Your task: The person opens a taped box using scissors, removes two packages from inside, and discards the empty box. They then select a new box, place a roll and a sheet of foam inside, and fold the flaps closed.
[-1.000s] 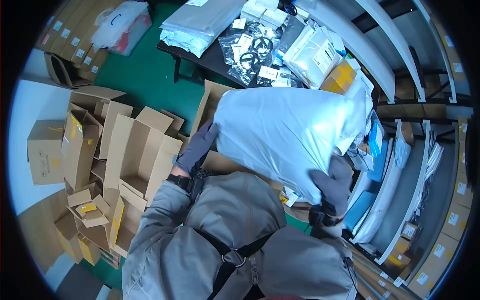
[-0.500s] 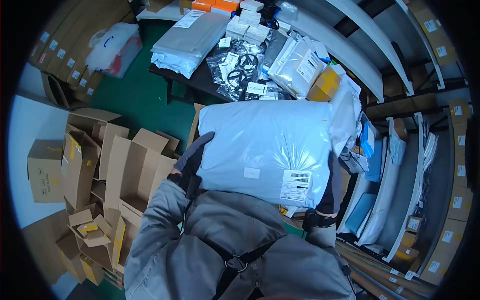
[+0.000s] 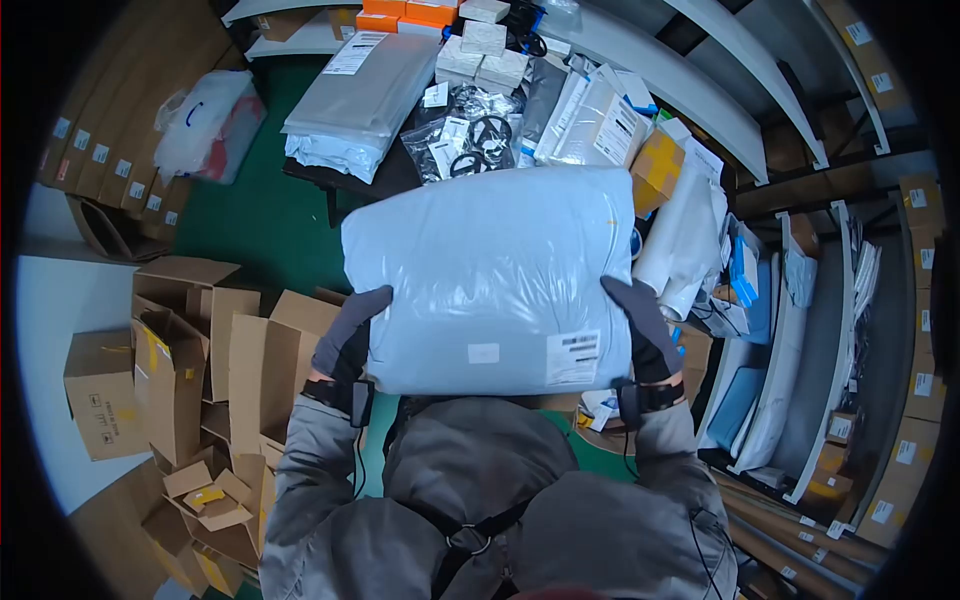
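I hold a large pale blue plastic mailer bag [image 3: 490,270] flat in front of my chest, with a white shipping label near its lower right corner. My left hand [image 3: 345,335], in a dark glove, grips the bag's left edge. My right hand [image 3: 640,330], also gloved, grips the right edge. The bag hides the open cardboard box behind it.
A dark table [image 3: 385,170] ahead carries grey mailers, bagged black parts and small white boxes. Open and flattened cardboard boxes [image 3: 200,350] are piled on the green floor at left. White shelves [image 3: 800,330] with packets and boxes curve along the right.
The bag has turned from tilted to level, label side up, and come closer to my chest. Both hands have shifted to its two side edges.
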Available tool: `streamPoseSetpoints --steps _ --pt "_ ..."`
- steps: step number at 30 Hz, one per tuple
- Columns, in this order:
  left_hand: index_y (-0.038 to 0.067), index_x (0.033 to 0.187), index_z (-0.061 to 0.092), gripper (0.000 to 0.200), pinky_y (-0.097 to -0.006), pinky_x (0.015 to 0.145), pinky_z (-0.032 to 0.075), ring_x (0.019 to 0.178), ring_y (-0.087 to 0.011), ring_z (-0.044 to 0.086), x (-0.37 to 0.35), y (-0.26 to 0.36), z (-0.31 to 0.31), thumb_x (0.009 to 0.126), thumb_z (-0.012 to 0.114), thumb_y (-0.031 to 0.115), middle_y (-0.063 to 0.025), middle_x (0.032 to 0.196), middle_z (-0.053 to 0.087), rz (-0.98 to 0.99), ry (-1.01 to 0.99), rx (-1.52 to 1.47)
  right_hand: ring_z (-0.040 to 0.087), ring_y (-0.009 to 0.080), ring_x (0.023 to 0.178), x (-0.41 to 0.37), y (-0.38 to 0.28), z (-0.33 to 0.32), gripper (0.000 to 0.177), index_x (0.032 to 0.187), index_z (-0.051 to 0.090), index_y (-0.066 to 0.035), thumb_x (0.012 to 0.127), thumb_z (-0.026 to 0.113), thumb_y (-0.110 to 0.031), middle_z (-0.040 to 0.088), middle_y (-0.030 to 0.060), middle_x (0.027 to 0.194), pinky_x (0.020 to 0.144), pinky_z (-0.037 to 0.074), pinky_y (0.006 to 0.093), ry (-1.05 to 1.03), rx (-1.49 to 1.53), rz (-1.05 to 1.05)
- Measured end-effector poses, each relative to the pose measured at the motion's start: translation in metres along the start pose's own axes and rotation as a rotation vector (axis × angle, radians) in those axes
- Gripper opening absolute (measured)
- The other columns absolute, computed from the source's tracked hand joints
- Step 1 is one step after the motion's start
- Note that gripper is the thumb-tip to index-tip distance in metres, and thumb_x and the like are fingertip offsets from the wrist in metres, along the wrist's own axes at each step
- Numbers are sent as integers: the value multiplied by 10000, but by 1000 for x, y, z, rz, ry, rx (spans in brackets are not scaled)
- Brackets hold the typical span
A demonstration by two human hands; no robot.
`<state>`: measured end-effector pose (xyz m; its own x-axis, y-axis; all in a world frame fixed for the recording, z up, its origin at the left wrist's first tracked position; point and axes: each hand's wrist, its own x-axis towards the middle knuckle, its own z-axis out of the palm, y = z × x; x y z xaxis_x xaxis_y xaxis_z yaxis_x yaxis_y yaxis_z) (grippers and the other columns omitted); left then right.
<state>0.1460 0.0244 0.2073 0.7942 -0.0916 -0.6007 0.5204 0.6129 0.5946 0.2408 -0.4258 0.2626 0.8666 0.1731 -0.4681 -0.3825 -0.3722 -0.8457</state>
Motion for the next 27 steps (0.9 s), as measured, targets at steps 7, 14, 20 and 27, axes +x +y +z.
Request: streamPoseSetpoints --steps 7,14,20,27 --pt "-3 1418 630 499 -384 1072 526 1182 -235 681 44 22 36 1033 637 316 -123 1312 707 67 -76 -98 685 224 1222 77 -60 -9 472 1455 608 34 1100 590 -277 723 161 1327 1084 507 336 268 2 -343" --pt "-6 1490 557 547 -398 1109 505 1218 -251 665 133 45 103 1077 586 351 -135 1391 672 301 -222 -424 686 247 1242 69 -68 -19 478 1483 576 44 1090 619 -225 699 204 1381 1073 529 350 662 -387 -369" --pt "-13 1510 534 584 -411 1139 473 1275 -307 626 292 -42 55 1083 572 384 -174 1400 646 375 -66 -443 700 247 1222 35 72 -22 471 1481 581 37 1112 592 -256 699 154 1378 1075 542 362 518 -512 -334" --pt "-11 1517 504 638 -410 1152 463 1271 -340 621 340 -77 1 1024 676 355 -190 1393 633 -43 -85 -366 714 255 1178 -7 121 8 434 1476 585 10 1127 541 -242 713 125 1335 1039 585 412 358 622 -51"
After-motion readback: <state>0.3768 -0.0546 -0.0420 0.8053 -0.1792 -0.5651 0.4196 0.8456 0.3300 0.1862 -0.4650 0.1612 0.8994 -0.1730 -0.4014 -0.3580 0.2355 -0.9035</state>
